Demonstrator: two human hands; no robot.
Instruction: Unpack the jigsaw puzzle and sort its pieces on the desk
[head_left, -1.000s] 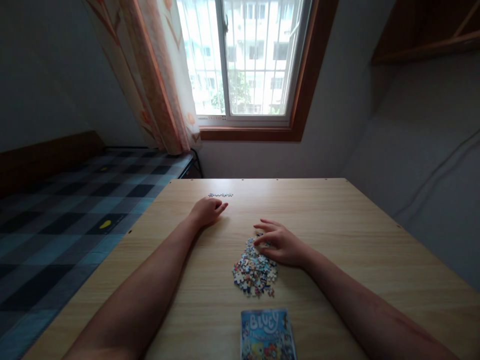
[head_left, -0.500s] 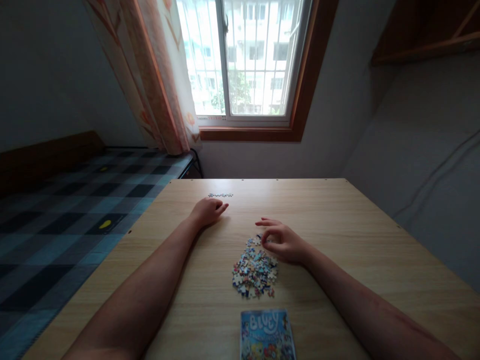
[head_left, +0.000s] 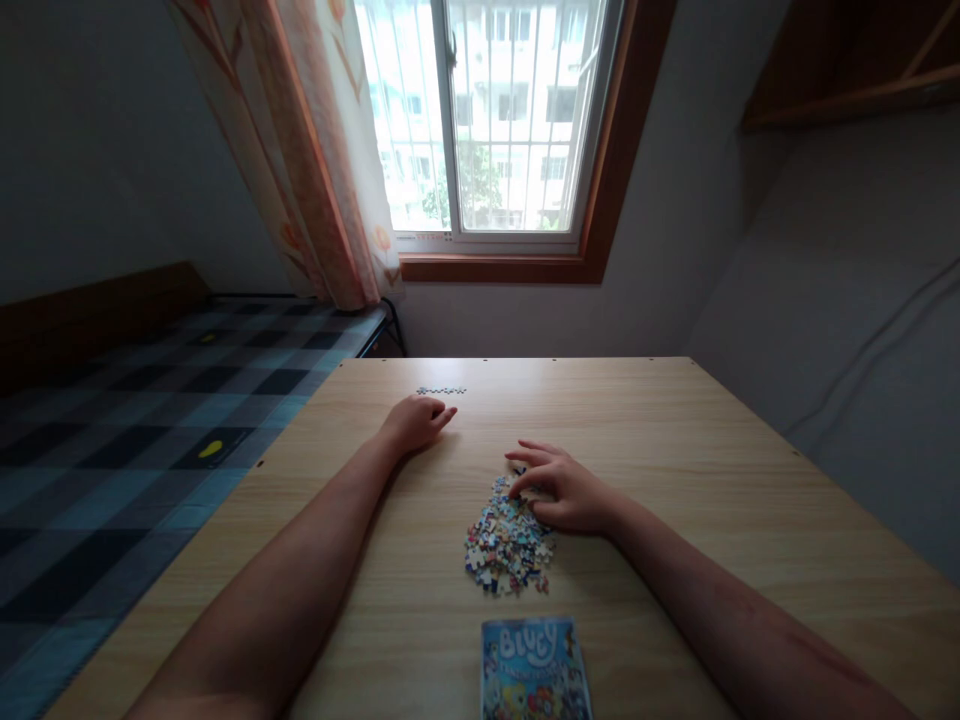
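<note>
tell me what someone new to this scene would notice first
Probably the bright window, beyond the far edge of the wooden table. Next, the colourful heap of puzzle pieces mid-table, with the right hand over its far end and the blue BLUEY package on its near side.

The one view looks from the person's head, above the near part of the table (head_left: 675, 430), forward and down along both forearms. It takes in a wide sweep: the blue box (head_left: 534, 675) lies close below, cut by the bottom edge, the left hand (head_left: 416, 422) and right hand (head_left: 570, 490) sit at middle distance, and the window (head_left: 517, 120) stands farthest, ahead, with the bed (head_left: 150, 420) off left.
</note>
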